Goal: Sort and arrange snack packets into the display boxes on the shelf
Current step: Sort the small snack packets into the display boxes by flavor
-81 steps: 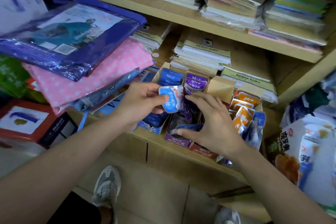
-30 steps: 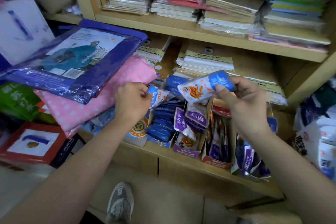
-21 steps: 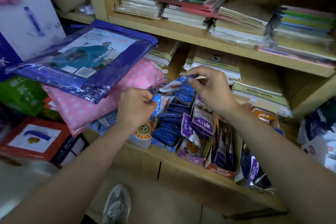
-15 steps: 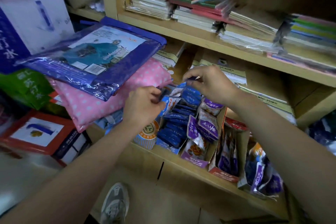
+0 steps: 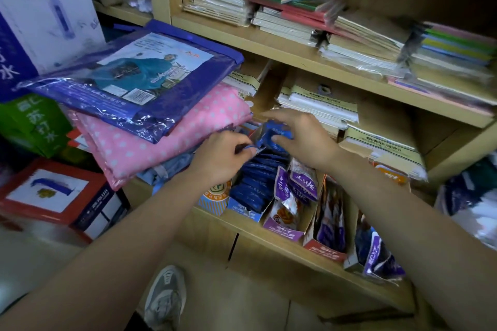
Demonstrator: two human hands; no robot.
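Several open display boxes stand in a row on the lower shelf [image 5: 279,243]. The blue box [image 5: 243,211] on the left is full of blue snack packets [image 5: 255,180]. To its right stand a purple box [image 5: 285,228], a red box [image 5: 324,251] and one more box with purple packets [image 5: 376,258]. My right hand [image 5: 298,137] rests over the back of the blue box, its fingers on a blue packet [image 5: 273,134]. My left hand [image 5: 220,156] pinches another blue packet [image 5: 248,148] at the box's left rear.
A pile of bagged raincoats, blue [image 5: 150,78] over pink dotted [image 5: 161,137], overhangs the shelf on the left. Stacks of notebooks [image 5: 320,105] lie behind the boxes and on the shelf above [image 5: 285,21]. Cartons [image 5: 53,196] stand at the far left. My shoe [image 5: 165,298] is below.
My right hand carried a blue-and-white packet from above the boxes down to the back of the blue box. My left hand kept its packet and stayed by the box. The view shifted left.
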